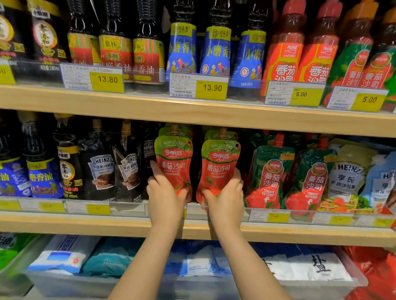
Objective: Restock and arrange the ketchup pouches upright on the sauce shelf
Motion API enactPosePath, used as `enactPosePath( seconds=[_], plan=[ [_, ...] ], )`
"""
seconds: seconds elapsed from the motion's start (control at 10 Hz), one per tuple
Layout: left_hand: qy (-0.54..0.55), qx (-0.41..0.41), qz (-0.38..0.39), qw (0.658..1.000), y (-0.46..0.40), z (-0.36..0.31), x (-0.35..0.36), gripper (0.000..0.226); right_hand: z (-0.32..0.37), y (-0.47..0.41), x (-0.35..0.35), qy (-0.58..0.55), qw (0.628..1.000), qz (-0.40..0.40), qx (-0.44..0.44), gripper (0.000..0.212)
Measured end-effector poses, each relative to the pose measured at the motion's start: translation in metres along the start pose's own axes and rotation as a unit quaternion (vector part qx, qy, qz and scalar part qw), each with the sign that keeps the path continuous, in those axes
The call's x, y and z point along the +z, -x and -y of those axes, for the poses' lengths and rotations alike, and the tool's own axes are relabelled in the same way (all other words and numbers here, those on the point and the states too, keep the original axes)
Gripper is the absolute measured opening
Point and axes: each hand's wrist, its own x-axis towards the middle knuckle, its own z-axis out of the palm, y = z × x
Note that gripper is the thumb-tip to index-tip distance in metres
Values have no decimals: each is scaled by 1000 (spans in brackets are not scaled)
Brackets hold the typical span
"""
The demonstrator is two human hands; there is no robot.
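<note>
Two red-and-green ketchup pouches stand upright side by side on the middle shelf. My left hand grips the lower part of the left pouch. My right hand grips the lower part of the right pouch. More pouches of the same kind stand in rows behind both. A dark gap separates the two front pouches.
Dark Heinz sauce pouches stand just left of my hands, green-and-red ketchup pouches just right. A clear rail with yellow price tags fronts the shelf. Bottles fill the upper shelf; bins of bagged goods sit below.
</note>
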Motion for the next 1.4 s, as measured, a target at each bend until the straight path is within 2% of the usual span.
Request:
enactPosePath(
  seconds=[0.1, 0.2, 0.3, 0.4, 0.5, 0.6, 0.7, 0.8, 1.1, 1.2, 1.3, 1.4],
  plan=[
    [6, 76, -85, 993, 21, -4, -2, 85, -12, 9, -18, -69, 997, 5, -43, 85],
    [60, 227, -101, 967, 66, -35, 18, 78, -45, 12, -53, -102, 989, -62, -93, 64],
    [105, 250, -38, 962, 96, -80, 50, 72, -83, -5, -87, -64, 985, -148, -55, 60],
    [74, 196, -6, 978, 97, -117, 70, 75, -106, -31, -110, -27, 983, -183, -1, 74],
    [13, 150, 27, 988, 89, -136, 85, 72, -121, -51, -118, -6, 987, -154, 45, 88],
    [-5, 110, 39, 993, 86, -143, 97, 63, -131, -63, -115, -4, 991, -117, 67, 89],
    [2, 111, 43, 993, 86, -142, 105, 51, -137, -68, -110, 3, 991, -113, 68, 76],
    [-7, 114, 43, 993, 83, -139, 108, 48, -137, -69, -107, -1, 990, -127, 66, 61],
    [-26, 105, 58, 992, 78, -139, 105, 55, -135, -69, -102, 15, 988, -135, 74, 62],
    [32, 136, 31, 990, 86, -131, 99, 53, -136, -60, -105, -13, 990, -125, 56, 79],
    [112, 241, -26, 964, 103, -115, 95, 51, -146, -43, -114, -66, 989, -132, -18, 79],
    [79, 315, -7, 946, 108, -108, 83, 48, -152, -30, -132, -84, 990, -79, -78, 57]
  ],
)
